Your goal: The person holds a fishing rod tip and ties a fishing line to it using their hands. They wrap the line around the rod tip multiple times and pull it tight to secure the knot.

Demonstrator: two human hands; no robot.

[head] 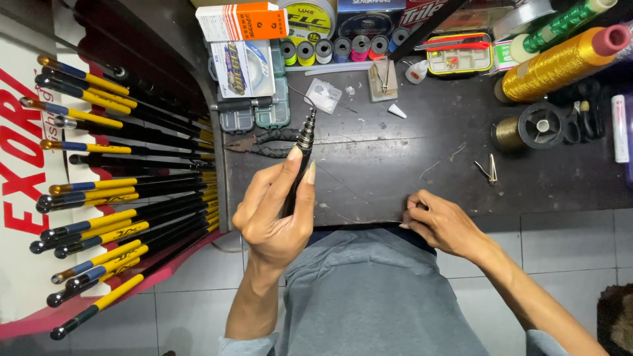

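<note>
The left hand (273,211) grips a dark telescopic rod section (300,161) upright, stepped ring end up, over the near edge of the dark workbench (395,178). The right hand (440,224) pinches loosely at that edge, holding nothing clear. No thread is on the rod; the gold thread spool (560,62) sits at the bench's far right, untouched

Left hand (273,211): raised over the lap, forearm rising from the lower frame, wrist bent, thumb and fingers pinched closed around a thin dark telescopic rod (300,165). Right hand (442,224): palm down, fingers curled, fingertips resting at the near edge of the workbench (395,178).
</note>
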